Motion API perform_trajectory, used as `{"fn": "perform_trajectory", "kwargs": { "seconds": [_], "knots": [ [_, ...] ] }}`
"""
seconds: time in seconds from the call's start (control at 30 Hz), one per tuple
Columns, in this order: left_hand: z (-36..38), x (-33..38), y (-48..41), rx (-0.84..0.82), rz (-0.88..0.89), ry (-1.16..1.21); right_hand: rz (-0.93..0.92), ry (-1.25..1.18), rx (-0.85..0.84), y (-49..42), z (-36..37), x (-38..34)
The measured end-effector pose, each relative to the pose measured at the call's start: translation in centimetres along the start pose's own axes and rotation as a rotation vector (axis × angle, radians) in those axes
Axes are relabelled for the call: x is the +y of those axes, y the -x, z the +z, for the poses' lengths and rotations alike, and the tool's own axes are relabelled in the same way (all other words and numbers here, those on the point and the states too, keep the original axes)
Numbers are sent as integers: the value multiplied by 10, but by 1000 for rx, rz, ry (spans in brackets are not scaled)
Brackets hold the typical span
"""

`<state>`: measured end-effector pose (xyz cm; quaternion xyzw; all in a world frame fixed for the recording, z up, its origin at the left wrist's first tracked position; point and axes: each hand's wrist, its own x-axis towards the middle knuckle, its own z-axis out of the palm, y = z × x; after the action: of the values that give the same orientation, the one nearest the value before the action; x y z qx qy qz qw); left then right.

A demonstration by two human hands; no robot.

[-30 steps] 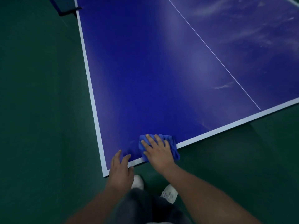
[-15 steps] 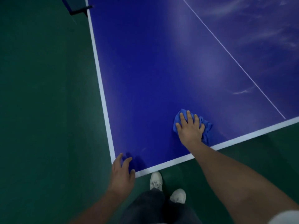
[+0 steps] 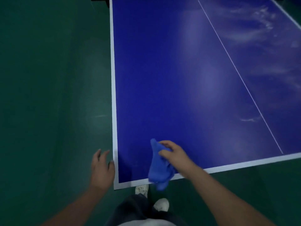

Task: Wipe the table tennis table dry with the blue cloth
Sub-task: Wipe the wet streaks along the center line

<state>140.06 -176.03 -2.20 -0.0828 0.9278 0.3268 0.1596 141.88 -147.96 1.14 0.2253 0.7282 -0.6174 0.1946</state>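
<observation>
The right hand (image 3: 176, 156) is pinching the bunched blue cloth (image 3: 158, 168), dangling it over the table tennis table's (image 3: 162, 70) near edge at lower centre, seemingly regathering between strokes, with the streaky upper-right area likely needing wiping next.

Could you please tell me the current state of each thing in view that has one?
table tennis table: mostly streak-free left of the centre line, whitish streaks right of it.
blue cloth: bunched, hanging from the right hand over the near edge.
right hand: gripping the cloth.
left hand: open, fingers spread, beside the near left corner.
</observation>
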Motion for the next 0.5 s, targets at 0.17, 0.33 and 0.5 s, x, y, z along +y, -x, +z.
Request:
{"fn": "perform_trajectory", "kwargs": {
  "seconds": [0.17, 0.33, 0.5],
  "knots": [
    [5, 9, -7, -9, 28, 52, 227, 278, 357, -30, -88, 0],
    [12, 14, -11, -52, 74, 58, 83, 765, 552, -14, -56, 24],
    [12, 12, -2, -85, 111, 16, 222, 1075, 337, -24, -28, 70]
  ]
}}
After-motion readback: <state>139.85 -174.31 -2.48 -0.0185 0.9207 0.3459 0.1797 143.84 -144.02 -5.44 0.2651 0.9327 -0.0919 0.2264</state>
